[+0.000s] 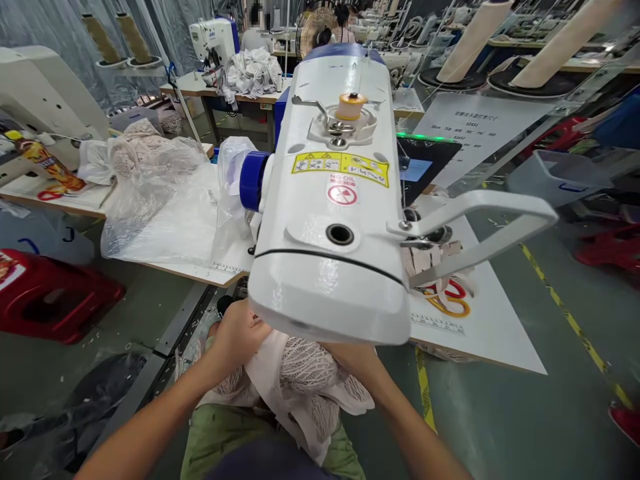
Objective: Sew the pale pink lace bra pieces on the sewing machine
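A pale pink lace garment [310,367] with smooth fabric bands lies bunched over my lap, below the white sewing machine [330,287]. On its left side my left hand [240,337] has its fingers curled closed on the edge of the fabric. My right hand [353,357] rests against the garment's right side. The machine head covers the fingers of that hand, so their grip is hidden. The needle area is also out of sight behind the head.
Orange-handled scissors [450,303] and fabric strips lie on the white table [500,333] at right. Clear plastic bags [165,207] cover the left tabletop. A red stool [55,297] stands at left. Thread cones [473,43] rise at upper right, near a printed sheet [465,133].
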`<state>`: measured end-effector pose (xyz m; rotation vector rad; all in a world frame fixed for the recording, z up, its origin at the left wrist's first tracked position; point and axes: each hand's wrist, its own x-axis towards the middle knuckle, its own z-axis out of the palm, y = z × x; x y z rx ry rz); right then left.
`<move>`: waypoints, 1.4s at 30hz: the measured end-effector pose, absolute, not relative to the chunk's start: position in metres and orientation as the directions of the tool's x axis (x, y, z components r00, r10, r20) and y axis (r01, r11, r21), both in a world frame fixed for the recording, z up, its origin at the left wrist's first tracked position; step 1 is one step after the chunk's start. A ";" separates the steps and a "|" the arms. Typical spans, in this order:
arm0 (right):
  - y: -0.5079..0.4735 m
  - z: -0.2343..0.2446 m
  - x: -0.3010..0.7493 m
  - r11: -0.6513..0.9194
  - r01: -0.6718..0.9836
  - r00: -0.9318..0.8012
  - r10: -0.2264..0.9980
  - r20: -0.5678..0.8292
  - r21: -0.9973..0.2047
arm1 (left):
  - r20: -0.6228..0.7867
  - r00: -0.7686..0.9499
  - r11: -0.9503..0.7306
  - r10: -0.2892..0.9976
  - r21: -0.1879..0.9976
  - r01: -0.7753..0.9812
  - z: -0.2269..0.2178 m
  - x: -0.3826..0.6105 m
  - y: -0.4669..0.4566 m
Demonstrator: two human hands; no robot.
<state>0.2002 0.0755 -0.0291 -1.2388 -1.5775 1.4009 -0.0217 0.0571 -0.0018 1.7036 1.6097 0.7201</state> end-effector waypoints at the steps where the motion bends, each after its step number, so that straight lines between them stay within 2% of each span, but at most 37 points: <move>1: 0.075 -0.033 0.200 -0.051 0.205 -0.292 0.950 -0.111 -0.978 | -0.050 0.085 -0.014 0.995 0.786 0.618 -0.001 -0.022 0.057; 4: 0.063 -0.053 0.196 -0.082 0.129 -0.275 0.955 -0.115 -0.988 | -0.008 0.087 -0.047 0.996 0.789 0.613 0.002 -0.022 0.057; 6: 0.045 -0.073 0.192 -0.118 0.056 -0.389 0.912 -0.131 -0.991 | 0.010 0.082 -0.059 0.997 0.782 0.621 0.003 -0.024 0.057; 9: 0.012 -0.105 0.188 -0.305 0.005 -0.650 0.723 -0.235 -0.952 | 0.014 0.069 -0.055 0.998 0.770 0.636 0.002 -0.030 0.057; 11: -0.009 -0.119 0.189 -0.465 -0.055 -0.710 0.640 -0.293 -0.884 | 0.014 0.081 -0.063 0.997 0.761 0.646 0.000 -0.034 0.058; 14: -0.029 -0.127 0.196 -0.615 -0.225 -0.642 0.677 -0.360 -0.755 | 0.021 0.113 -0.090 0.993 0.746 0.660 -0.001 -0.036 0.058; 17: -0.038 -0.122 0.205 -0.631 -0.347 -0.496 0.751 -0.436 -0.694 | 0.016 0.120 -0.092 0.993 0.750 0.655 0.003 -0.033 0.056; 20: -0.042 -0.114 0.214 -0.614 -0.415 -0.395 0.786 -0.476 -0.671 | -0.032 0.108 -0.047 0.994 0.751 0.659 0.006 -0.029 0.052; 25: -0.047 -0.097 0.229 -0.595 -0.452 -0.348 0.803 -0.483 -0.665 | -0.061 0.126 -0.045 0.990 0.712 0.701 0.008 -0.030 0.047; 29: -0.045 -0.075 0.239 -0.574 -0.442 -0.318 0.819 -0.478 -0.689 | 0.013 0.155 -0.129 0.988 0.631 0.765 0.013 -0.032 0.039; 32: -0.040 -0.054 0.243 -0.522 -0.395 -0.336 0.848 -0.410 -0.756 | 0.269 0.231 -0.348 0.935 0.574 0.742 0.023 -0.023 0.022; 34: -0.035 -0.036 0.243 -0.414 -0.303 -0.398 0.873 -0.281 -0.858 | 0.476 0.358 -0.585 0.803 0.518 0.624 0.033 -0.009 0.005; 36: -0.031 -0.014 0.240 -0.234 -0.145 -0.506 0.853 -0.131 -0.961 | 0.569 0.548 -0.789 0.613 0.418 0.449 0.043 0.007 -0.011; 38: -0.028 0.011 0.235 -0.039 0.024 -0.662 0.748 -0.045 -0.999 | 0.490 0.717 -0.863 0.496 0.374 0.341 0.049 0.020 -0.023; 39: -0.027 0.021 0.232 0.043 0.093 -0.731 0.682 -0.039 -0.995 | 0.393 0.770 -0.846 0.503 0.406 0.345 0.048 0.023 -0.026; 41: -0.026 0.036 0.228 0.173 0.212 -0.798 0.599 -0.068 -0.962 | 0.126 0.772 -0.696 0.623 0.541 0.473 0.042 0.024 -0.027; 42: -0.026 0.039 0.226 0.224 0.263 -0.797 0.598 -0.081 -0.938 | -0.005 0.734 -0.577 0.679 0.615 0.537 0.037 0.021 -0.026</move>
